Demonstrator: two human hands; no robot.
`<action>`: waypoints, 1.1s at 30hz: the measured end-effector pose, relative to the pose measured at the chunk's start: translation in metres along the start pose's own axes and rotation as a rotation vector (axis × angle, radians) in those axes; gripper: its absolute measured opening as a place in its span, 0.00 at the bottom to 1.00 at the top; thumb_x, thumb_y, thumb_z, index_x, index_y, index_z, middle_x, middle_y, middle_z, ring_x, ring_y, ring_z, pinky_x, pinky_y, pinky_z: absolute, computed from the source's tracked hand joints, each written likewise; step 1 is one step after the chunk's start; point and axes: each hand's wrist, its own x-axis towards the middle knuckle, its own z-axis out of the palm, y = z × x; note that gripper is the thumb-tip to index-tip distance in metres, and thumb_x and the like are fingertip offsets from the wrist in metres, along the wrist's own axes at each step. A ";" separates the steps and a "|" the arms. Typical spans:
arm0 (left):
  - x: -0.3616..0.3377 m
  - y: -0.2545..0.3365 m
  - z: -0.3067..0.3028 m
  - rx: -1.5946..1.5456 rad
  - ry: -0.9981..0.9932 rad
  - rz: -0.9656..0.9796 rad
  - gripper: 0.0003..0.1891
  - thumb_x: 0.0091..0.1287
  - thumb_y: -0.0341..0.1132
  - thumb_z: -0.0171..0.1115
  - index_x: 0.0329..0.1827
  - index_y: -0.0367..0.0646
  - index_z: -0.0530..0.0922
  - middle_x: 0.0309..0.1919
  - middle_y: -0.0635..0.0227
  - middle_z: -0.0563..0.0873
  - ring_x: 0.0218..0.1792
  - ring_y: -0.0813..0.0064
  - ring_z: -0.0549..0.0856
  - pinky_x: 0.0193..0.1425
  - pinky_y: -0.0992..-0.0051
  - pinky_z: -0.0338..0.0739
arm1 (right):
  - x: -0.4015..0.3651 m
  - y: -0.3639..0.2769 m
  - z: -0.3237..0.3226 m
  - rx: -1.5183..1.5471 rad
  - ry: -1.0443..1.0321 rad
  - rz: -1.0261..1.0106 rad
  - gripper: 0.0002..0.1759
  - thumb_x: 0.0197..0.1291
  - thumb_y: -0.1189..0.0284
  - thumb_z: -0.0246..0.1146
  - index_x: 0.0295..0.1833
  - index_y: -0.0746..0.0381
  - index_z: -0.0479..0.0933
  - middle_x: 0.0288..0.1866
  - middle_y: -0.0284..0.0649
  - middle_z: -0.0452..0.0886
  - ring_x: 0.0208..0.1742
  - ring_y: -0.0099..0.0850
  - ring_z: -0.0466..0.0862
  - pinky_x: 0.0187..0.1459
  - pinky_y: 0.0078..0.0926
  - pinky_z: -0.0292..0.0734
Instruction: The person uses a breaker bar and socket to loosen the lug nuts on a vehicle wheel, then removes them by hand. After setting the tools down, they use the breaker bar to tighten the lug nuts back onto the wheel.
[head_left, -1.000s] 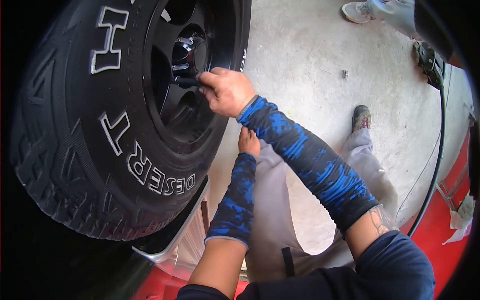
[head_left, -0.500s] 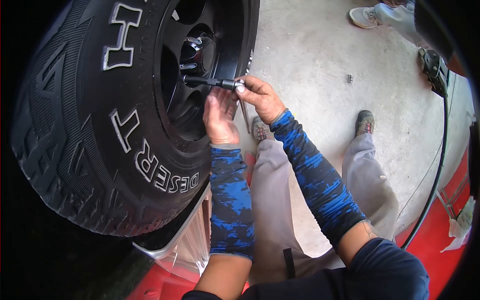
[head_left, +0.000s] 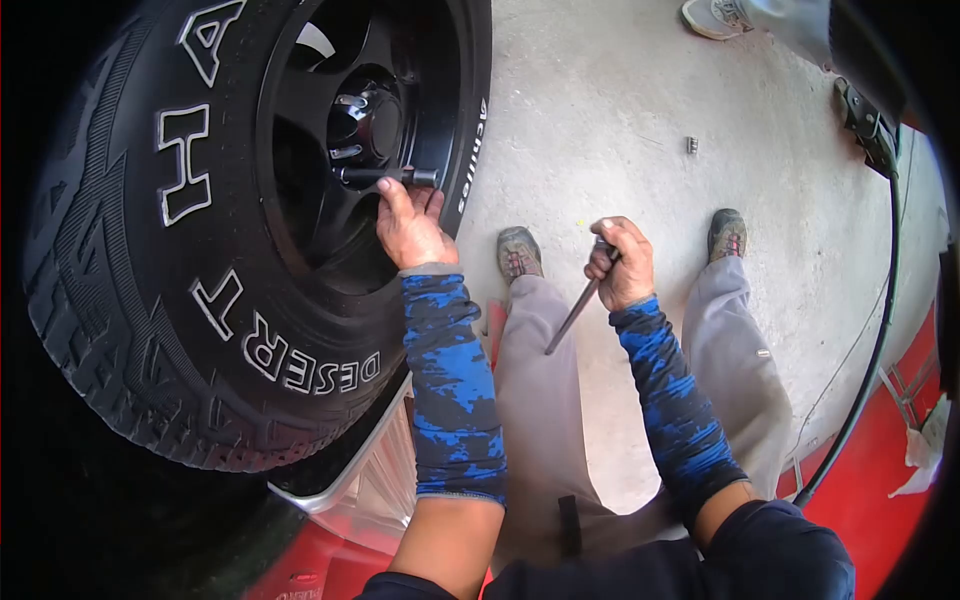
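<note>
Socket extension (head_left: 388,177) is jutting toward three o'clock from the black wheel (head_left: 352,225), its far end sitting at about seven o'clock from the center cap (head_left: 384,126). The left hand (head_left: 413,232) is pinching it between thumb and fingers. The right hand (head_left: 627,268), well apart at about four o'clock from the left, is closing its fingers around a ratchet wrench (head_left: 573,318), whose handle is pointing toward seven o'clock.

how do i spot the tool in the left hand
Find the big tyre with white-outlined lettering, then its wheel hub. Just below the hub, the left hand holds a short black rod. Unlike the slimmer bar in the right hand, it points into the wheel.
</note>
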 end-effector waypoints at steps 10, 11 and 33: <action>-0.157 0.022 -0.181 0.777 -0.508 -0.512 0.20 0.79 0.49 0.47 0.41 0.40 0.77 0.25 0.73 0.76 0.25 0.80 0.75 0.31 0.78 0.71 | 0.025 0.014 0.172 -0.144 -0.051 0.353 0.07 0.62 0.69 0.60 0.38 0.60 0.71 0.19 0.33 0.65 0.15 0.26 0.65 0.17 0.31 0.63; -0.165 0.048 -0.181 0.933 -0.452 -0.413 0.19 0.79 0.48 0.48 0.36 0.42 0.75 0.21 0.76 0.71 0.22 0.83 0.71 0.27 0.80 0.67 | 0.028 0.016 0.177 -0.094 -0.042 0.368 0.08 0.63 0.68 0.60 0.39 0.60 0.71 0.20 0.34 0.65 0.16 0.26 0.66 0.17 0.32 0.64; -0.189 0.215 -0.112 1.454 -0.572 -0.138 0.13 0.75 0.41 0.55 0.45 0.37 0.76 0.19 0.57 0.80 0.17 0.63 0.81 0.23 0.64 0.73 | 0.018 0.039 0.220 -0.549 -0.022 0.080 0.22 0.72 0.56 0.58 0.42 0.68 0.69 0.21 0.37 0.70 0.16 0.29 0.73 0.17 0.30 0.76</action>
